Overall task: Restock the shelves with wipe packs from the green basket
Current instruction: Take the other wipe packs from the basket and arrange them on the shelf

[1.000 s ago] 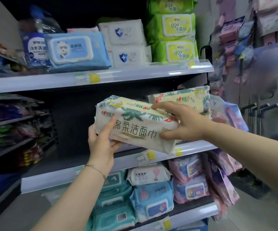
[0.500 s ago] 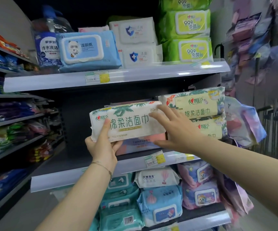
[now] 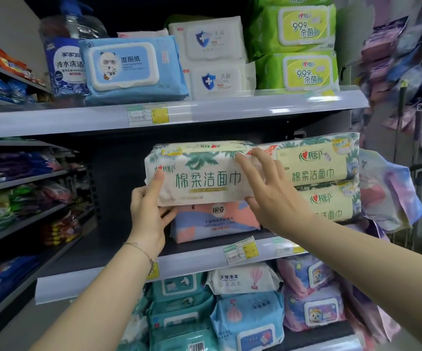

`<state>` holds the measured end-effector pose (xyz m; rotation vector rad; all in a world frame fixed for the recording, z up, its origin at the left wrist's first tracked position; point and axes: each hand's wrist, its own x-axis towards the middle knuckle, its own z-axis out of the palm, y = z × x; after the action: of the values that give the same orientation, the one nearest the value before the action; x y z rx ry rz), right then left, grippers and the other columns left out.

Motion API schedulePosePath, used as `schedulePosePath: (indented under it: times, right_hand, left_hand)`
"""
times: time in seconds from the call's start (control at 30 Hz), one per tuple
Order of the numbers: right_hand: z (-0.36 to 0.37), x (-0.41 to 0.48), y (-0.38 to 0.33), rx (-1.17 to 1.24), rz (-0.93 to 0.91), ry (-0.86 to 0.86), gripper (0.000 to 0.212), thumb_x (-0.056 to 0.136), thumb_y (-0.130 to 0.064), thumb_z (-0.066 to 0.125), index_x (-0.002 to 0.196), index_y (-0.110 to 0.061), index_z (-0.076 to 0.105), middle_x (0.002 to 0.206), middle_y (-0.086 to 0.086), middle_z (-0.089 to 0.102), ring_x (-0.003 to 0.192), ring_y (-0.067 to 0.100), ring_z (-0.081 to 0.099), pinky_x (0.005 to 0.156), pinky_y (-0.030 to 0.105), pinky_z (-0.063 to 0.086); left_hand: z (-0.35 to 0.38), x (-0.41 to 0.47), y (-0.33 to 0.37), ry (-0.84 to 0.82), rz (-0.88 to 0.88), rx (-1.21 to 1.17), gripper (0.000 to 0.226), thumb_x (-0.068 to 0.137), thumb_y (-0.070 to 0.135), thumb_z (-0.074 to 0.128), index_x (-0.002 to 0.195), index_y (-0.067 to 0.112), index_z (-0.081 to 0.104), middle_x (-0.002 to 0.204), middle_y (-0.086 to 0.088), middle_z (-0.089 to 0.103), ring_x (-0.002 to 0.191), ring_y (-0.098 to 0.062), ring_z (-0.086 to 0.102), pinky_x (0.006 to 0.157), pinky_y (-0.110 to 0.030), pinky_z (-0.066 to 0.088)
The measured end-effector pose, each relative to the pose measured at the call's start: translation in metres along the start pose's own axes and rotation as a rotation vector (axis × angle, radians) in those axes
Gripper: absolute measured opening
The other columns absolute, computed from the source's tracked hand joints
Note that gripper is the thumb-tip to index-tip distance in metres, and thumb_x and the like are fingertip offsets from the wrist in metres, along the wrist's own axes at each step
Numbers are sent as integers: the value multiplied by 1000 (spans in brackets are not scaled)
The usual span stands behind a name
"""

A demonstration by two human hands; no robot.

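The wipe pack is cream with green palm print and lettering. It lies level, front outward, atop a pink-and-blue pack on the middle shelf, just beside two matching stacked packs.

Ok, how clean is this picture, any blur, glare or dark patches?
Head view: the wipe pack in the middle is sharp and evenly lit; hanging packets at the right edge are smeared; glare streaks the top shelf lip; the background above it is black.

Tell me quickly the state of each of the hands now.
Left hand: grips the cream wipe pack.
Right hand: open, pressing that pack.
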<state>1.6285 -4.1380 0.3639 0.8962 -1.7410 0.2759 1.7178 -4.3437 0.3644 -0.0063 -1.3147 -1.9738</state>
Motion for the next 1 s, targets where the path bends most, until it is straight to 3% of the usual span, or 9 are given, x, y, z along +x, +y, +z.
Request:
schedulePosePath:
  times: [0.17, 0.27, 0.43, 0.53, 0.63, 0.73, 0.8, 0.9, 1.0]
  right_hand:
    - [11, 0, 6, -128, -187, 222, 67, 74, 13, 44, 139, 2, 30, 127, 15, 30, 89, 35, 41, 72, 45, 47]
    - [17, 0, 8, -106, -160, 236, 69, 72, 11, 56, 136, -1, 35, 127, 15, 30, 92, 37, 44, 75, 46, 50]
    - [14, 1, 3, 26, -60, 143, 67, 67, 5, 72, 125, -8, 42, 131, 19, 34, 81, 39, 56, 59, 42, 50]
    - [-2, 4, -2, 31, -81, 30, 43, 74, -22, 72, 109, -10, 49, 110, 15, 54, 54, 27, 56, 40, 25, 34]
    - [-24, 13, -8, -24, 2, -130, 75, 68, -69, 57, 118, -14, 51, 107, 7, 55, 72, 26, 58, 50, 26, 37]
    - [-38, 21, -28, -43, 14, -375, 123, 51, -85, 56, 148, -27, 9, 150, 14, 20, 122, 37, 41, 88, 50, 42]
    - [-40, 21, -45, 150, 48, -493, 140, 43, -81, 68, 143, -43, -22, 156, 12, -12, 137, 40, 23, 100, 59, 34]
    - [-41, 21, -60, 489, 228, -481, 145, 43, -58, 86, 133, -59, -28, 153, 4, -25, 143, 40, 3, 105, 59, 32]
    - [-41, 17, -64, 719, 403, -387, 138, 48, -36, 88, 131, -68, -17, 144, -14, -7, 133, 35, 27, 94, 48, 47]
  left_hand:
    - [-6, 5, 4, -191, -9, -19, 41, 76, 52, 54, 100, 22, 71, 106, -3, 73, 95, -20, 70, 69, -29, 59]
    - [-11, 14, 4, -223, -6, -18, 33, 81, 34, 59, 106, 16, 70, 111, -11, 70, 99, -26, 68, 74, -33, 58]
    - [-17, 22, 1, -132, 0, -12, 85, 62, 41, 73, 133, 6, 44, 121, -15, 65, 109, -32, 63, 72, -37, 55]
    - [-16, 25, 3, -85, 69, 30, 59, 62, 34, 72, 114, 15, 51, 106, -9, 69, 93, -26, 68, 70, -38, 52]
    - [-10, 26, 18, -110, 196, 97, 45, 57, 30, 76, 97, 17, 61, 93, -8, 70, 79, -22, 69, 63, -34, 52]
    - [7, 26, 28, -168, 295, 167, 36, 52, 31, 79, 84, 17, 69, 79, -3, 71, 73, -19, 68, 60, -29, 52]
    - [21, 22, 32, -208, 357, 198, 38, 52, 30, 80, 86, 15, 70, 81, -3, 70, 74, -17, 68, 61, -27, 52]
    - [33, 21, 38, -223, 375, 262, 61, 50, 39, 83, 104, 18, 64, 104, -7, 66, 88, -18, 68, 70, -27, 53]
    - [33, 15, 46, -359, 252, 366, 133, 28, 62, 88, 142, 30, 25, 141, -3, 37, 112, -5, 53, 88, -28, 48]
